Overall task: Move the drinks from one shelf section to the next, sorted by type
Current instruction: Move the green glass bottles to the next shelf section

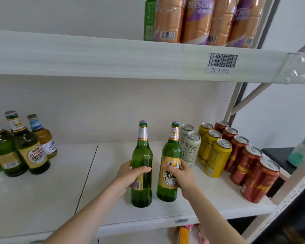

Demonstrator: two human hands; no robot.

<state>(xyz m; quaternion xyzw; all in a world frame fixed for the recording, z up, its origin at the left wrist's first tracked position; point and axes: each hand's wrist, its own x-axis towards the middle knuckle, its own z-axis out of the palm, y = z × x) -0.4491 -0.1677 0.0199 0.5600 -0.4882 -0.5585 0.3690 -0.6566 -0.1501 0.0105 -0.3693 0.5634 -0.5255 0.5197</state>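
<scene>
Seen from the head camera, a person sorting drinks holds two green beer bottles upright on the middle shelf (42, 199), both right of the seam (86, 178) that splits the board into two sections; the left hand (130, 175) wraps the first bottle (142, 155) at its label, fingers curled round the front, while the right hand (181, 175) grips the second bottle (169, 180) from the side, thumb across its gold label; whether the bases rest on the board or hang just above it cannot be told.

Held low on the body and kept vertical, the pair looks ready to be set down side by side, so that like stays with like; that is a reading, not a certainty.

Further right of the seam, cans stand in rows running front to back: white cans (192, 147), yellow cans (217, 155) and red cans (250, 169), each colour in its own row, the white ones just beside the second bottle.

Left of the seam stands a cluster of bottles (30, 152), green and amber mixed, apparently waiting to be carried across.

High above the seam, the upper shelf (95, 57) carries tall coffee bottles (197, 20) and a barcode label (222, 60) on its front edge.
</scene>
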